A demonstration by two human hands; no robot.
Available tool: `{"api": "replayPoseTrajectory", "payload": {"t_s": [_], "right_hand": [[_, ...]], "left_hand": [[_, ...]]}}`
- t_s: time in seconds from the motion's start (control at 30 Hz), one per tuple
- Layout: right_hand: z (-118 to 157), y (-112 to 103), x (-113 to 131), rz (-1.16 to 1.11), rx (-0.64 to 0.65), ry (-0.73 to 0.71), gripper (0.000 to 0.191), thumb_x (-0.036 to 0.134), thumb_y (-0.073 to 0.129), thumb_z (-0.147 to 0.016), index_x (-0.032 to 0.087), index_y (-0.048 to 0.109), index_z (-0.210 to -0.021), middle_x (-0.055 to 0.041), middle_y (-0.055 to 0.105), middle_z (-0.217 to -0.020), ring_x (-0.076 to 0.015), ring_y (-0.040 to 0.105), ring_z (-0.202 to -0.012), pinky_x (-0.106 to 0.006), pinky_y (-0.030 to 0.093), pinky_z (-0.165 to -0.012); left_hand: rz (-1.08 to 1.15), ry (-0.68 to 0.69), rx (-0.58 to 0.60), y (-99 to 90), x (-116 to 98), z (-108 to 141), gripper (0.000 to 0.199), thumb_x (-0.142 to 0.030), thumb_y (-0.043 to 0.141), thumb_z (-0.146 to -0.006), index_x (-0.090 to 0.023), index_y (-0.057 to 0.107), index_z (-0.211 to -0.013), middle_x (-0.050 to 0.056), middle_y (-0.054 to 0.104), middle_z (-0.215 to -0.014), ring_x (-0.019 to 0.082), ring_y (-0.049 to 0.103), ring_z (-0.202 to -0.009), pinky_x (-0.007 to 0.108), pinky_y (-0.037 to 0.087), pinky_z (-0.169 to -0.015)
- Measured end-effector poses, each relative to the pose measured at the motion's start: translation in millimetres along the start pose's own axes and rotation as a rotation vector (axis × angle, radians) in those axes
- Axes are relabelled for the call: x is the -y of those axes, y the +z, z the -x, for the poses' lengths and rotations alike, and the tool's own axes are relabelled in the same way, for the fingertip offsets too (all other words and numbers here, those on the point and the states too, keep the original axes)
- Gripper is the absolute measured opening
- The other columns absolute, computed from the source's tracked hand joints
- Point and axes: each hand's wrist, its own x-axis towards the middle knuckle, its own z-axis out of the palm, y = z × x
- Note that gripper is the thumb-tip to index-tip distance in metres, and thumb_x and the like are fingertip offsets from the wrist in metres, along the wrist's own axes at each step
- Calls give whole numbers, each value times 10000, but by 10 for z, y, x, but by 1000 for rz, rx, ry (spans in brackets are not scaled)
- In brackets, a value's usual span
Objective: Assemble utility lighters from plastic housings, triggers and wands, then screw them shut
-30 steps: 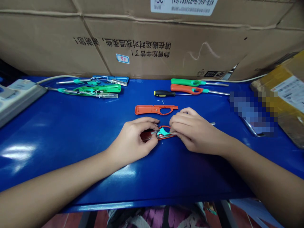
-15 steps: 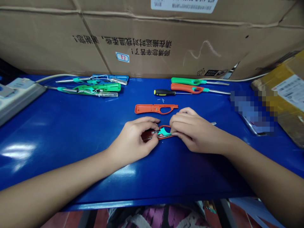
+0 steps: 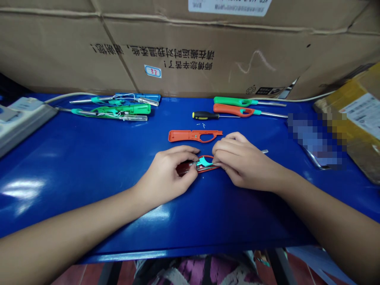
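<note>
Between my hands on the blue table lies an open orange stick lighter point(image 3: 205, 170), with its turquoise trigger point(image 3: 204, 161) and inner parts exposed. My left hand point(image 3: 168, 172) grips the handle end, thumb and fingers curled around it. My right hand point(image 3: 245, 162) pinches the lighter at the front of the trigger loop and covers much of the metal barrel; only the barrel tip point(image 3: 265, 151) shows beyond the knuckles. The other orange half shell point(image 3: 182, 136) rests just behind, inner side up. Small screws point(image 3: 203, 125) and a black-and-yellow screwdriver point(image 3: 206, 115) lie farther back.
Closed green point(image 3: 228, 101) and orange point(image 3: 231, 109) lighters lie back right, near a phone point(image 3: 314, 148) and a taped parcel point(image 3: 353, 122). Opened blue point(image 3: 148, 97) and green point(image 3: 139, 109) lighters sit back left by a power strip point(image 3: 26, 118). A large carton point(image 3: 178, 39) stands behind.
The barrel tip has moved slightly up and left, and my right hand has shifted slightly upward with it. My left hand's grip looks nearly the same.
</note>
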Motion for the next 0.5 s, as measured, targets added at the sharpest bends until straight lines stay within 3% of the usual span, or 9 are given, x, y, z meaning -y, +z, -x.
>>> {"api": "replayPoseTrajectory", "payload": {"t_s": [0.3, 0.5], "right_hand": [[8, -3, -10, 58, -20, -37, 231, -16, 431, -857, 190, 535, -864, -57, 653, -916, -194, 563, -870, -388, 371, -920], [10, -13, -18, 23, 69, -26, 256, -23, 405, -865, 195, 538, -890, -51, 648, -913, -193, 570, -906, -393, 359, -944]], "left_hand": [[17, -8, 44, -22, -6, 0, 151, -142, 600, -858, -151, 731, -932, 103, 758, -1116, 225, 735, -1006, 346, 599, -902], [6, -15, 71, -15, 4, 1, 146, -124, 598, -850, -157, 711, -937, 105, 745, -1135, 230, 720, -1041, 365, 587, -930]]}}
